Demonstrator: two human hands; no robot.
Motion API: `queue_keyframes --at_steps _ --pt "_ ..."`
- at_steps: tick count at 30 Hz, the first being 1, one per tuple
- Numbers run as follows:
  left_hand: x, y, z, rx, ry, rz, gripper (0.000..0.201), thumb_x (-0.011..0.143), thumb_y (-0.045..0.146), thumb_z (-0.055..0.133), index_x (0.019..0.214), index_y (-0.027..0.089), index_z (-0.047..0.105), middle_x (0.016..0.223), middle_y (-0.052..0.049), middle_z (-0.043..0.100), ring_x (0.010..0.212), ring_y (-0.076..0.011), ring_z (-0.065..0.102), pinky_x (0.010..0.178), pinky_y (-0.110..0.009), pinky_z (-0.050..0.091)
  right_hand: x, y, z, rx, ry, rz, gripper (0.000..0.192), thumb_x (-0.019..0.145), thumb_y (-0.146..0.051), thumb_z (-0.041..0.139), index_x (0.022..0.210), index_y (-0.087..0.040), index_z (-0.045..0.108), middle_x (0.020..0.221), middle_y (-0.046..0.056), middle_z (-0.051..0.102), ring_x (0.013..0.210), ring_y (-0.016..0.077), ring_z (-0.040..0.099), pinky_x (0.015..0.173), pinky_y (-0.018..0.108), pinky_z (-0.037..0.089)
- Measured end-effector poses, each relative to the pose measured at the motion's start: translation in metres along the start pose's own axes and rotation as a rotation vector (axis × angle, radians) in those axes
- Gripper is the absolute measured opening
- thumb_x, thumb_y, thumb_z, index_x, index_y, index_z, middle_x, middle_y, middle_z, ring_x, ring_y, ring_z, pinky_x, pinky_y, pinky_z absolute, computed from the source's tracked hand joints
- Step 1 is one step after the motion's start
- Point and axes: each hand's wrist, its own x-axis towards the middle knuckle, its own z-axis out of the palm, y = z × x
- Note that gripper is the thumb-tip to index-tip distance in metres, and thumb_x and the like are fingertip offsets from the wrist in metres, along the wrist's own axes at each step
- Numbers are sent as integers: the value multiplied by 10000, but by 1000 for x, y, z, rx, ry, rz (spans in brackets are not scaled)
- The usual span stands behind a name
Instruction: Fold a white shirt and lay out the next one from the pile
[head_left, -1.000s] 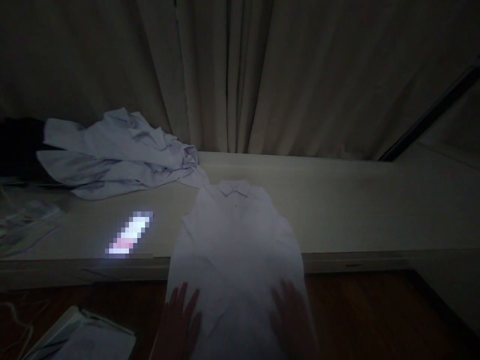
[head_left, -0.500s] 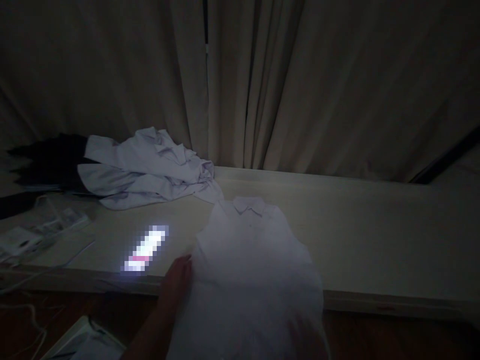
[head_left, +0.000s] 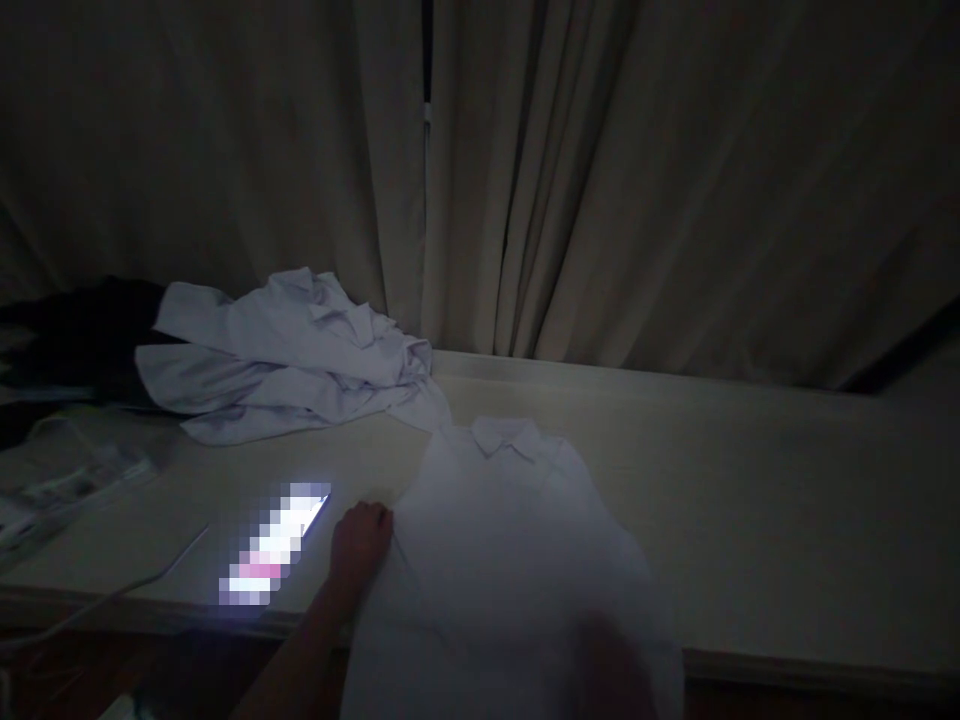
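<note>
A white collared shirt [head_left: 495, 560] lies front up, its collar toward the back and its lower part hanging over the near edge. My left hand [head_left: 361, 540] is closed at the shirt's left side, fingers curled on the fabric edge. Over the lower right of the shirt is my right hand [head_left: 611, 665], dark and smeared by motion, so its fingers cannot be made out. Left of my left hand lies a lit phone [head_left: 277, 545], its screen pixelated.
Crumpled white shirts [head_left: 292, 350] and dark clothing [head_left: 82, 330] are heaped at the back left. Clear plastic packaging [head_left: 82, 475] and a white cable [head_left: 150, 580] lie at the left. Behind the pale tabletop [head_left: 765, 520] hang beige curtains [head_left: 465, 200]. The light is dim.
The view has tilted, so the tabletop things sit lower in the picture. My left hand has moved up along the shirt's left edge toward the shoulder. My right hand has become more blurred.
</note>
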Motion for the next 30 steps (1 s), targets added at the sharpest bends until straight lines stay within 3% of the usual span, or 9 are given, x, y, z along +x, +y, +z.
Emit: queue_keyframes --at_steps 3,8,12,17,21,30 --pt "-2 -1 6 7 47 68 366 874 285 335 1057 181 634 1089 -120 642 1055 -241 563 925 -405 411 78 -34 16 99 -110 -47 529 843 -289 448 1371 -270 412 1384 86 491 1248 264 482 983 462 472" --pt "-14 -6 39 -39 156 300 412 846 240 383 1212 248 572 1265 -72 603 1189 -228 518 1019 -406 393 214 -117 66 222 -254 -188 451 878 -256 411 1318 -189 484 1429 111 436 1320 242 395 1085 450 362" --pt "-17 -16 63 -5 188 318 492 810 272 424 1290 314 523 1291 -45 598 1201 -264 526 999 -454 434 280 -161 121 239 -358 -309 466 886 -266 408 1327 -128 467 1436 149 411 1340 251 366 1120 450 296" --pt "-10 -26 83 38 207 361 650 761 276 452 1366 479 332 1285 32 595 1155 -298 562 928 -558 479 312 -178 171 250 -390 -310 522 899 -330 394 1364 -94 411 1457 162 374 1370 268 305 1148 454 227" --pt "-6 -32 97 48 215 369 696 768 284 448 1386 504 217 1280 46 590 1158 -298 556 926 -569 492 323 -176 196 245 -411 -263 571 907 -408 381 1385 -96 380 1472 165 346 1382 279 274 1152 470 200" --pt "1 -40 132 40 202 327 564 733 308 486 1271 481 487 1240 6 624 1177 -324 541 923 -593 479 343 -177 221 237 -375 -274 644 880 -532 404 1365 -108 408 1475 179 334 1387 288 262 1138 478 212"
